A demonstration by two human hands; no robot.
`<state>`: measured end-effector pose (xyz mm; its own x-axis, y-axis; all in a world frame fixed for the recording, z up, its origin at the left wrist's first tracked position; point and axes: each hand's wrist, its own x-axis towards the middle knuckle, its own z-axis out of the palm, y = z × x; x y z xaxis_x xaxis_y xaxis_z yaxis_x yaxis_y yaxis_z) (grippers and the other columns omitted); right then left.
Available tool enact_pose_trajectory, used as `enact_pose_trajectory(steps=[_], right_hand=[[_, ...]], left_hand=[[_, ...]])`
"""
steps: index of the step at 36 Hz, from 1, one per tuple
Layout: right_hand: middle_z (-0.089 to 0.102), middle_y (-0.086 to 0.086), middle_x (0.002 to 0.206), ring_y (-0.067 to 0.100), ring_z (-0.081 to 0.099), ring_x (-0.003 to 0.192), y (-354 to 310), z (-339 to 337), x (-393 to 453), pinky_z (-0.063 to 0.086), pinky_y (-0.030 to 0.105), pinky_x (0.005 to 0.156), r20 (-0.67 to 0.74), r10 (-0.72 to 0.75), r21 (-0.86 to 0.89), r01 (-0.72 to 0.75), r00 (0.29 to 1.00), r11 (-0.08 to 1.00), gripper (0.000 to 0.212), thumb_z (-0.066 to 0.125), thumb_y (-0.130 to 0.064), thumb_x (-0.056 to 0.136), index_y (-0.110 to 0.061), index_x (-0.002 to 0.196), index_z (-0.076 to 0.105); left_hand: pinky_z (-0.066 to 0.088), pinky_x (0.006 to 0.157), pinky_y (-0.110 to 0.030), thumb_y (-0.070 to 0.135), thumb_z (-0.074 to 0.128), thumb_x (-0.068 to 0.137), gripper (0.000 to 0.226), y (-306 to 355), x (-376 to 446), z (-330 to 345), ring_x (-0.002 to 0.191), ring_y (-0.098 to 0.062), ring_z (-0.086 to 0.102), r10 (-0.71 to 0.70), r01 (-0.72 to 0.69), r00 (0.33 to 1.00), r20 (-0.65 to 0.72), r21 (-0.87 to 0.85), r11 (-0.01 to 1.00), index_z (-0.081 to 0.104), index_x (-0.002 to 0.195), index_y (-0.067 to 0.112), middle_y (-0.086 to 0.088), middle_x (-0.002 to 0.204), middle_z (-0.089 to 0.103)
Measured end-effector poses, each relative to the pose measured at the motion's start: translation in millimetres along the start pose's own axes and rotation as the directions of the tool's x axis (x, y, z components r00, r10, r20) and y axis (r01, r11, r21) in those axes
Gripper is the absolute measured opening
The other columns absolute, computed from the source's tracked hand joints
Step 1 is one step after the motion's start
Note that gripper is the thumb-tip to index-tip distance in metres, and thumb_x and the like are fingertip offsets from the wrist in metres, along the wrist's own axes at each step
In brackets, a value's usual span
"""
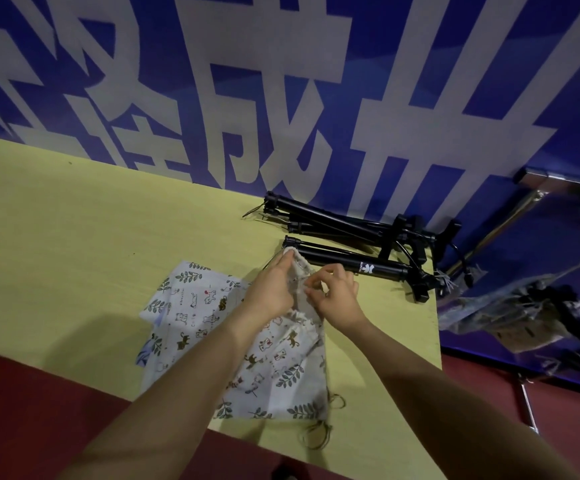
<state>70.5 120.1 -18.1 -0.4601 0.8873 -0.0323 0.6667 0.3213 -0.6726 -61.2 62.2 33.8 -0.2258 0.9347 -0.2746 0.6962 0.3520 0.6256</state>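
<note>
Several white drawstring bags with leaf and cat prints (281,368) lie stacked on the yellow table (73,237). My left hand (274,289) grips the gathered mouth of one bag and lifts it off the pile. My right hand (333,292) pinches the same bag's opening from the right side. The raised mouth sits just in front of a folded black tripod (350,265). Brown drawstring cords (319,434) trail off the table's near edge.
A second folded black tripod (333,223) lies behind the first, near the blue wall with large white characters (281,98). To the right stands a shiny panel (541,306) reflecting the tripods. Red floor (39,410) lies below the table's front edge.
</note>
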Motion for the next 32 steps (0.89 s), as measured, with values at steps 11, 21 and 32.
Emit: enact_pose_trajectory(steps=[11,21,32], right_hand=[[0.051,0.006,0.116,0.024,0.043,0.113,9,-33,41,0.038,0.036,0.099,-0.069,0.038,-0.026,-0.040,0.997,0.999,0.019,0.053,-0.014,0.093,-0.012,0.111,0.061],[0.040,0.011,0.141,0.031,0.037,0.128,27,-59,106,0.030,0.040,0.106,0.040,0.141,-0.315,-0.121,0.989,0.941,0.052,0.053,-0.016,0.091,-0.012,0.140,0.035],[0.034,0.012,0.146,0.033,0.030,0.136,64,-53,162,0.025,0.045,0.112,0.127,0.096,-0.609,0.001,0.987,0.793,0.061,0.053,-0.034,0.094,-0.013,0.145,0.026]], left_hand=[[0.043,0.103,-0.040,-0.002,0.053,0.084,0.082,20,32,4,0.134,-0.027,0.038,0.047,-0.027,0.988,-0.149,0.139,0.990,0.012,0.151,0.018,0.002,0.160,0.010],[0.042,0.098,-0.035,0.003,0.052,0.086,0.073,32,73,-6,0.126,-0.028,0.042,0.047,-0.001,0.972,-0.230,0.196,0.981,0.019,0.150,0.015,0.000,0.157,0.018],[0.040,0.101,-0.034,0.003,0.050,0.088,0.069,25,112,10,0.132,-0.027,0.037,-0.012,0.046,0.976,-0.215,0.156,0.987,0.020,0.149,0.012,-0.001,0.154,0.021]])
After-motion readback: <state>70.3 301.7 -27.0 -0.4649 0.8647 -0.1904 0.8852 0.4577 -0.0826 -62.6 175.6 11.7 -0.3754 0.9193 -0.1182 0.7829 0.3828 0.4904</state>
